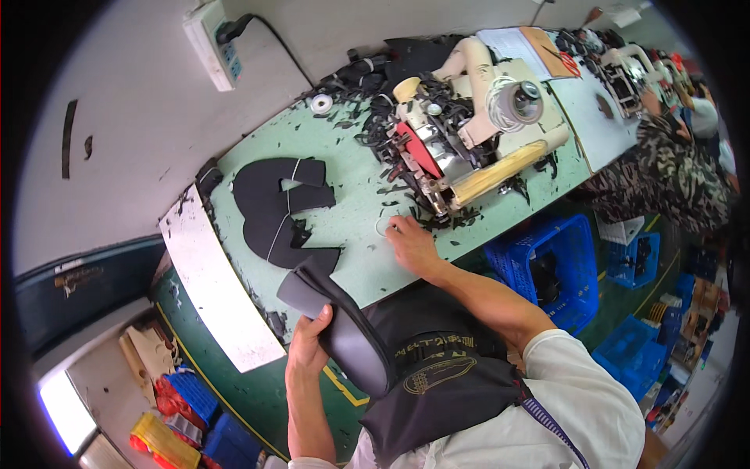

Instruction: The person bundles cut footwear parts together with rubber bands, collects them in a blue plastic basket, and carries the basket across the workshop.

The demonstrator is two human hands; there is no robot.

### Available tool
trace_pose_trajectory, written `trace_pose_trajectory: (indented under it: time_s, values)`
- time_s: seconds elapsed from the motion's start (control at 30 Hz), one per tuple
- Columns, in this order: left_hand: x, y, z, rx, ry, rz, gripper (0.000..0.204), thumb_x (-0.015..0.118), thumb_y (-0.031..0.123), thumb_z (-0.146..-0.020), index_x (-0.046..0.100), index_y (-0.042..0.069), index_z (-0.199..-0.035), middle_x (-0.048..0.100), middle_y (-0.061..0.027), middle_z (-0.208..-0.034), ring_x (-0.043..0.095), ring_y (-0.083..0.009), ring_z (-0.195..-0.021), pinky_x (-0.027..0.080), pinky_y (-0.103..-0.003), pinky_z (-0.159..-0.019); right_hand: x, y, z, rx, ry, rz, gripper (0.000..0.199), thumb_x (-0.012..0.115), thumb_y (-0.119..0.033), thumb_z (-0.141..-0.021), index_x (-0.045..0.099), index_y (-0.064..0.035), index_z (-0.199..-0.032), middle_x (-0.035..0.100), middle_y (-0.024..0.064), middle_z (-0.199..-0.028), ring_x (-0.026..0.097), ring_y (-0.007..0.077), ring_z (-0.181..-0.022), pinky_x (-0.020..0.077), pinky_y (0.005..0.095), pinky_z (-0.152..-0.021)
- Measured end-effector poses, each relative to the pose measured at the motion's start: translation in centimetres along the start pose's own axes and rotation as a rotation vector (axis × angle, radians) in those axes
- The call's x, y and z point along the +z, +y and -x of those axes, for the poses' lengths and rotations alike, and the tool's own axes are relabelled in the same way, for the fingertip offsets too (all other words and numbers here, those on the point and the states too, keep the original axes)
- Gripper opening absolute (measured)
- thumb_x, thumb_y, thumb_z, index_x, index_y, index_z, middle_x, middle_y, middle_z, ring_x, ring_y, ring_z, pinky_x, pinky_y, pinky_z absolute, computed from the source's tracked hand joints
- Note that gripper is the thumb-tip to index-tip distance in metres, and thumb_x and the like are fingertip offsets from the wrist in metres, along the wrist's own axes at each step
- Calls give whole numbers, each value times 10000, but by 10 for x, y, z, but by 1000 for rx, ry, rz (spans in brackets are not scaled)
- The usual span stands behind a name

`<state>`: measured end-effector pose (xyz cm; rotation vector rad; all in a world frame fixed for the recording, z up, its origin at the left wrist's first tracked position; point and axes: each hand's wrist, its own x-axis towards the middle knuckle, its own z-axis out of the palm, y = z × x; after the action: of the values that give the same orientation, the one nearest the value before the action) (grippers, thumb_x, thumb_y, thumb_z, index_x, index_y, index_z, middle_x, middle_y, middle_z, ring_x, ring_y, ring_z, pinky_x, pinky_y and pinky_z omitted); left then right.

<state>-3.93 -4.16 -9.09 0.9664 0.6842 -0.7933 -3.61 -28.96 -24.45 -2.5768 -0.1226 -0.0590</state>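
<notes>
My left hand (311,344) is closed around a bent stack of black and grey foam sheet pieces (353,344), held in front of my dark apron (437,383) at the table's near edge. On the green tabletop, the fingertips of my right hand (414,246) are pinched at a thin white elastic band (380,222), which lies in a small loop. Left of that hand, curved black foam pieces (262,195) lie bundled, with thin white bands around them.
A cream sewing-type machine (484,102) stands right of centre, black scraps (383,133) heaped around it. A white board (219,281) spans the table's left end. Blue crates (574,266) stand below on the right. Another person in camouflage clothing (664,172) works farther right.
</notes>
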Motion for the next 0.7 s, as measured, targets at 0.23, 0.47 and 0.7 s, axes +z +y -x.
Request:
trace_pose_trajectory:
  time_s: [0.23, 0.47, 0.7]
  values:
    - [8, 36, -5, 83, -260, -270, 713, 772, 215, -742, 434, -68, -1303, 517, -113, -1267, 531, -228, -1099, 406, -378, -968, -21, -88, -24, 224, -219, -651, 260, 596, -248, -712, 652, -34, -849, 654, 181, -773, 628, 384, -703, 477, 505, -613]
    - [58, 71, -38, -29, -324, -584, 417, 776, 115, -733, 570, -70, -1045, 604, -125, -998, 572, -280, -886, 470, -428, -825, -107, -90, -21, 352, 28, -762, 161, 626, -223, -701, 661, -70, -737, 663, 134, -744, 634, 341, -758, 488, 449, -671]
    - [123, 111, -4, 79, -465, -1424, 523, 806, 271, -723, 586, -88, -1034, 606, -160, -1008, 536, -263, -920, 448, -358, -842, -151, -49, 53, 414, -10, -2950, 335, 568, -408, -888, 628, -89, -805, 303, -51, -485, 364, 92, -432, 317, 251, -443]
